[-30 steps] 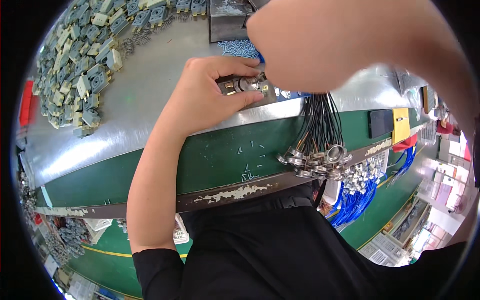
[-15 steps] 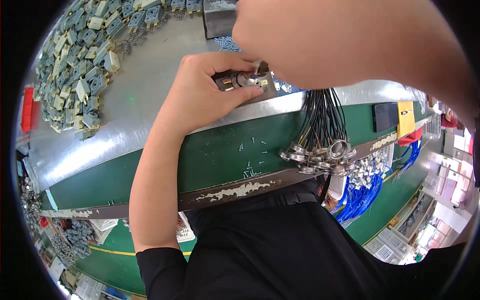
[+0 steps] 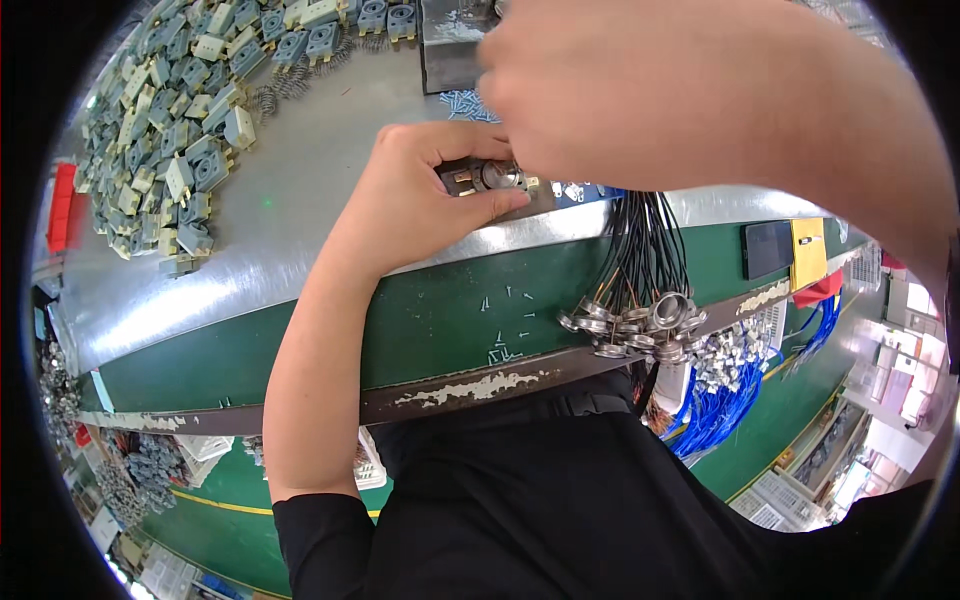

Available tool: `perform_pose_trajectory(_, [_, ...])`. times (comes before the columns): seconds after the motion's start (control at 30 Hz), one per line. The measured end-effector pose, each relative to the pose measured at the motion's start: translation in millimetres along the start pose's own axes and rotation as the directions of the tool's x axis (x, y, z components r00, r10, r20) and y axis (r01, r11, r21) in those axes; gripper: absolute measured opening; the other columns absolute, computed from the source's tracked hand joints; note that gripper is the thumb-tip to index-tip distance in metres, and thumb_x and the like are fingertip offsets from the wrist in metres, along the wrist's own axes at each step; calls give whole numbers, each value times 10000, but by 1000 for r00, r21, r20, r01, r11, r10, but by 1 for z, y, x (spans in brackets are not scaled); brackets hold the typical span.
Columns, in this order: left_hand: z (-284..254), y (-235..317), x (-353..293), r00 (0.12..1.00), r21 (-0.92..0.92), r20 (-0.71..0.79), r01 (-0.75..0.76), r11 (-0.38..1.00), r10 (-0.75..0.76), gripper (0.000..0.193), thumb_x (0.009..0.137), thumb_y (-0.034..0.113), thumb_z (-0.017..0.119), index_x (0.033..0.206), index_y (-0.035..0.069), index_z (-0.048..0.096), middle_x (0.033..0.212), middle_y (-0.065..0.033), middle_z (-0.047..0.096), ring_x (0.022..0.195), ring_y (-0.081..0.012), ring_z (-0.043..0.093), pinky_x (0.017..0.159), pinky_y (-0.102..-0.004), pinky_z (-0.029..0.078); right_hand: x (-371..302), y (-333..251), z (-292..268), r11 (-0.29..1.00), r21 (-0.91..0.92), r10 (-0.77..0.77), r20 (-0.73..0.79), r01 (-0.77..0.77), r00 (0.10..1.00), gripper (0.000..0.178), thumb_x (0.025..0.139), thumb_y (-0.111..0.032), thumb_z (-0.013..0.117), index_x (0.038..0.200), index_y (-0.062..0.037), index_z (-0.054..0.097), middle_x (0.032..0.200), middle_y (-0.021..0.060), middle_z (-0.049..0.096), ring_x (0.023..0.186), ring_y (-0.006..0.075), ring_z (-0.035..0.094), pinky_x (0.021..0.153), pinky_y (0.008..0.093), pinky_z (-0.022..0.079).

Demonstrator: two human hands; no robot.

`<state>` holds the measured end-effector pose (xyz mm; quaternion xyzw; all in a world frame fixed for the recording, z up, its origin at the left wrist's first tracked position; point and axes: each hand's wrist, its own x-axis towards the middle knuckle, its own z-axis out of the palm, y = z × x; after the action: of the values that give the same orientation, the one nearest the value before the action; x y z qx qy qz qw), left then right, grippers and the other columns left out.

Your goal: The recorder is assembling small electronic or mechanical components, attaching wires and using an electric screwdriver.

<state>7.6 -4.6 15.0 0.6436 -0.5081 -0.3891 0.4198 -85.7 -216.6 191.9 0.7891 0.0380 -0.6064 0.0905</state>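
Note:
My left hand (image 3: 412, 200) reaches to the metal worktop, its thumb and fingers closed around a small part with a round shiny metal cap (image 3: 500, 175) and brass-coloured terminals. This part sits on a dark block near the worktop's front edge. My right hand (image 3: 600, 95) is curled just above and to the right of it, back toward me. Its fingertips, and whatever they hold, are hidden. Behind the hands lies a small heap of bluish screws (image 3: 466, 105). Small white-and-silver pieces (image 3: 572, 192) lie just right of the part, partly under my right hand.
Many grey switch-like housings (image 3: 170, 150) pile up at the left, with springs (image 3: 290, 85) beside them. A dark metal block (image 3: 450, 50) stands behind. Black wires with metal rings (image 3: 640, 320) hang over the front edge. Loose screws (image 3: 500, 350) lie on the green strip; a phone (image 3: 767, 250) rests right.
The whole view has shifted slightly, so the worktop sits a little lower. My right hand has tilted slightly over the part; my left hand keeps the same hold on it.

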Motion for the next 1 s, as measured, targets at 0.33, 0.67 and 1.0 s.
perform_pose_trajectory(0.33, [7,2,4,987,-33,17,-156,987,157,360,781,89,903,1110,-18,803,1173,-151,800,1011,-232,772,929,-336,595,-23,-86,-28,956,-289,-103,-180,48,978,149,806,-120,777,783,19,732,759,126,701,712,270,704,657,381,585])
perform_pose_trajectory(0.67, [11,-10,8,981,-30,-5,-194,981,194,384,770,130,919,1110,-10,807,1210,-163,789,1061,-259,767,931,-352,584,-2,-101,8,946,267,302,-537,-181,788,223,903,-154,713,785,28,762,763,198,720,798,360,760,741,431,602])
perform_pose_trajectory(1.0, [4,3,6,996,6,79,-48,999,47,400,769,139,920,1120,-13,802,1150,-156,803,996,-264,779,918,-356,599,5,-79,26,759,-641,-421,-614,-111,668,196,878,-195,758,744,-53,768,833,119,736,838,301,751,765,403,602])
